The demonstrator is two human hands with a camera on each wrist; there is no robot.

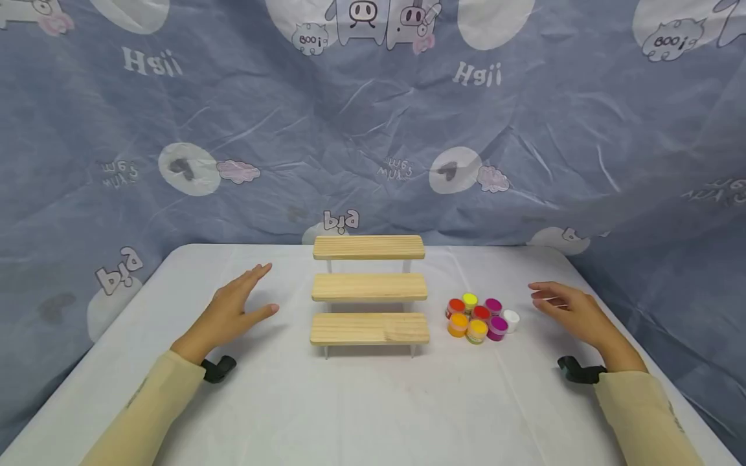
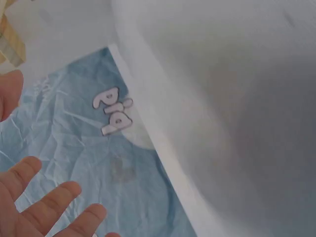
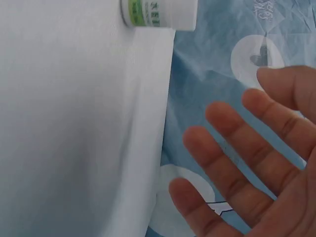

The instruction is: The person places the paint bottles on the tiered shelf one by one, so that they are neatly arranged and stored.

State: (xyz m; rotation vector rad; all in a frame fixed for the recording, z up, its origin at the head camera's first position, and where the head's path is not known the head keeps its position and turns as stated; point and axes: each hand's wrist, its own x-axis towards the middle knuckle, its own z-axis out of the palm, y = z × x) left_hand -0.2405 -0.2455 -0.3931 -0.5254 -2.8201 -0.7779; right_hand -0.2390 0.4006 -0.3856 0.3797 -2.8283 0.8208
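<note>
My left hand (image 1: 236, 310) is held over the left part of the table, fingers straight and thumb apart, holding nothing. To its right stands a three-step wooden rack (image 1: 370, 330) with pale legs. Over on the right, my right hand (image 1: 574, 314) hovers with loosely bent fingers and nothing in them. Closest to it is a white-lidded jar (image 1: 511, 319), whose green label shows in the right wrist view. That jar belongs to a cluster of small paint jars: an orange jar (image 1: 458, 325), a yellow jar (image 1: 469, 300), a purple jar (image 1: 497, 327), a red jar (image 1: 456, 307) and several others.
A white cloth covers the table (image 1: 373, 408). Behind and beside it hangs a blue-grey printed curtain (image 1: 326, 129). Each wrist wears a black strap mount, the left mount (image 1: 219, 369) and the right mount (image 1: 579, 371).
</note>
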